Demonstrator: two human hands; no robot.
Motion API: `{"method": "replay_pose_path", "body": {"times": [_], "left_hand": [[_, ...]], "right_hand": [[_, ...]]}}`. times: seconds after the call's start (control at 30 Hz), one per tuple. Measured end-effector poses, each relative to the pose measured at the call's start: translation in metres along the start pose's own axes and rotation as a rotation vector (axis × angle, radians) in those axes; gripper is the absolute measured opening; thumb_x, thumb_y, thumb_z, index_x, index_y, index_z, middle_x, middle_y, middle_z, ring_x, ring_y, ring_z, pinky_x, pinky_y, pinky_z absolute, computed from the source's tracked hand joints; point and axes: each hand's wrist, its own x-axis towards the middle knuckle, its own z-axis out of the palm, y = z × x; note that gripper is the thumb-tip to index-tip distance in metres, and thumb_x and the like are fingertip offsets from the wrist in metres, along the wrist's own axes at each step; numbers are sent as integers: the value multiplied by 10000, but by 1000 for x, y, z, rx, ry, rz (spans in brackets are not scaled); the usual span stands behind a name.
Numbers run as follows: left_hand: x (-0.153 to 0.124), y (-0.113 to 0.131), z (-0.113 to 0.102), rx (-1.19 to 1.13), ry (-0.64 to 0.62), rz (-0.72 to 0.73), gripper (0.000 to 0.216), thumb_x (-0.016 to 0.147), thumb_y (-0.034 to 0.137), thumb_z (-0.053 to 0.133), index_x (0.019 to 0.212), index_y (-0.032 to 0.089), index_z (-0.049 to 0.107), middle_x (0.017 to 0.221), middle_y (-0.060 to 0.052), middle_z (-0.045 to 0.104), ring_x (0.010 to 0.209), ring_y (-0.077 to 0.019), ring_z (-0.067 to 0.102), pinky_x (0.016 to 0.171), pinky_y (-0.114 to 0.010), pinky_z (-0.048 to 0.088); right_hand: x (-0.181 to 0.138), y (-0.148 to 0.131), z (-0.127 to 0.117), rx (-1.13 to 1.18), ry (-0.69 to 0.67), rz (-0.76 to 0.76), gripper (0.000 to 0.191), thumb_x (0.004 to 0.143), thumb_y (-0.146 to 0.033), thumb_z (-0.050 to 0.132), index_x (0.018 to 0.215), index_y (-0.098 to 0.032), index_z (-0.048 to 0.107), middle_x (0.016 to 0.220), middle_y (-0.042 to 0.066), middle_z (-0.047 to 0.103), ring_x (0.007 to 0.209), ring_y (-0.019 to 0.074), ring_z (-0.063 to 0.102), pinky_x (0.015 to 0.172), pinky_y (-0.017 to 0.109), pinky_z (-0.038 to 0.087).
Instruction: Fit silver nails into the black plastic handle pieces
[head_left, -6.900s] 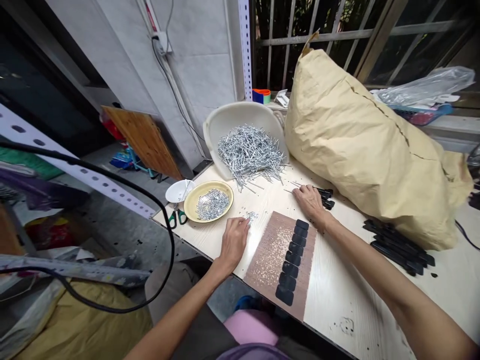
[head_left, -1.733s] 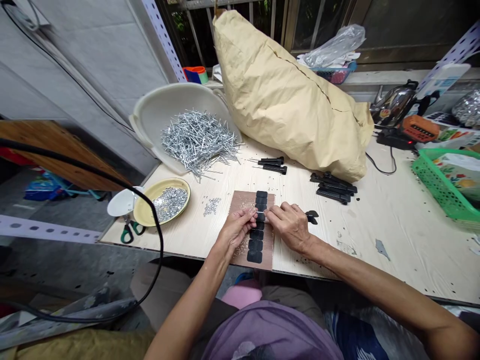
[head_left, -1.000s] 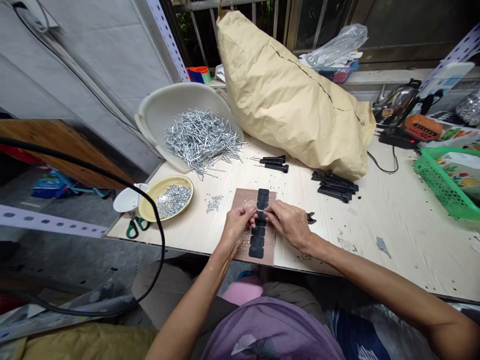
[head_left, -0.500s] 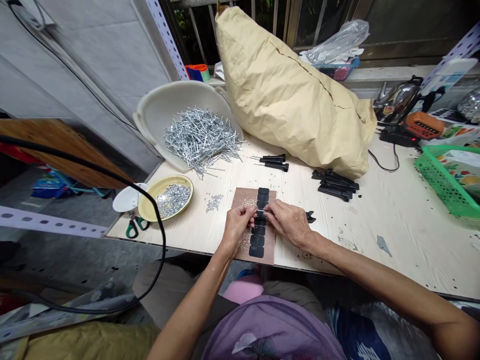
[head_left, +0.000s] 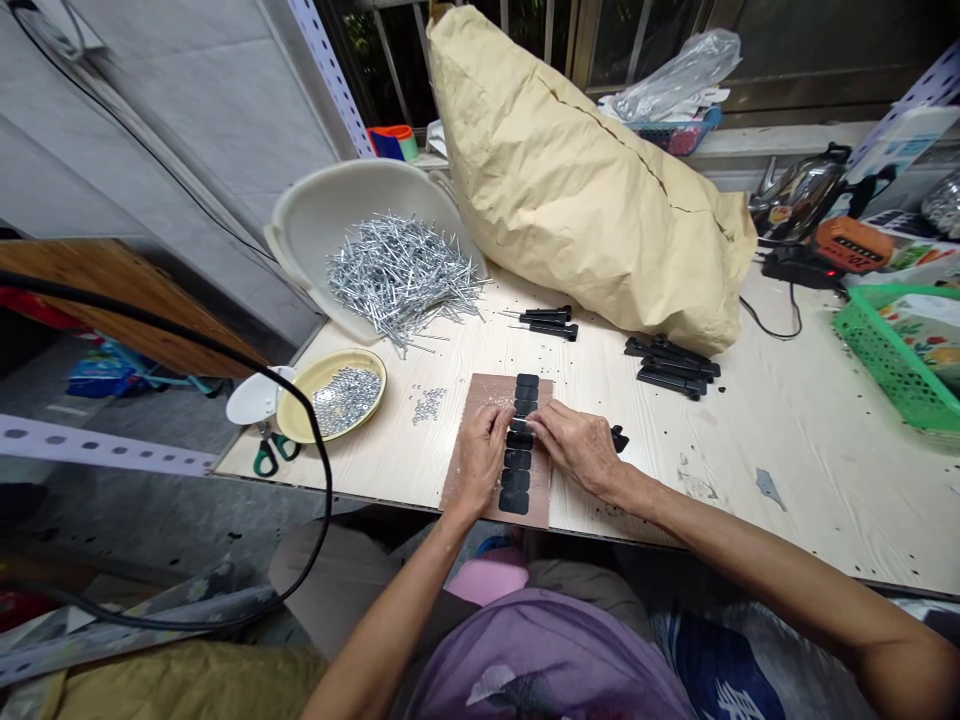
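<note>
My left hand (head_left: pixel 482 455) and my right hand (head_left: pixel 581 447) meet above a brown board (head_left: pixel 465 485), both with their fingers pinched. Between the fingertips runs a thin silvery metal pin (head_left: pixel 520 420), with one end at each hand. Beneath it, a column of black rounded pads (head_left: pixel 514 480) lies along the board, partly hidden by my fingers. Tiny pale bits are scattered over the board's left side. Just beyond my right hand sits a small black plastic piece (head_left: pixel 619 438). Small metal rings (head_left: pixel 429 404) lie loose on the table left of the board.
A white basin (head_left: pixel 300 215) full of metal pins tips toward me at the back left, near a yellow bowl (head_left: pixel 381 398) of small metal parts and green-handled scissors (head_left: pixel 266 458). Black tools (head_left: pixel 551 323) and black plastic pieces (head_left: pixel 671 368) lie before a large paper sack (head_left: pixel 585 200).
My left hand has turned slightly, its fingers now drawn closer together beside the pin. The right hand stays almost where it was. The view has shifted a little.
</note>
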Motion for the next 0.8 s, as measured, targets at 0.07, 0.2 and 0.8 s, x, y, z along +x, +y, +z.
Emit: {"method": "replay_pose_path", "body": {"times": [0.07, 0.2, 0.8], "left_hand": [[-1, 3, -1, 56, -12, 67, 299, 906, 373, 435, 696, 181, 527, 684, 6, 497, 663, -128, 447, 633, -259, 349], [-2, 6, -2, 20, -67, 15, 280, 913, 383, 418, 737, 188, 513, 682, 17, 472, 656, -125, 437, 625, -252, 345], [-2, -8, 10, -278, -34, -184, 291, 872, 445, 469, 727, 193, 485, 611, 36, 425, 563, -104, 405, 528, -211, 335]], "right_hand": [[0, 0, -1, 90, -34, 39, 318, 972, -383, 323, 927, -222, 594, 888, 2, 650, 723, 115, 574, 557, 234, 296], [4, 0, -5, 314, -113, 141, 249, 947, -388, 385, 901, -240, 580, 828, -31, 651, 712, 114, 572, 585, 224, 322], [7, -4, -5, 407, -118, 183, 275, 945, -370, 363, 873, -226, 586, 803, 2, 637, 721, 149, 567, 633, 260, 366]]}}
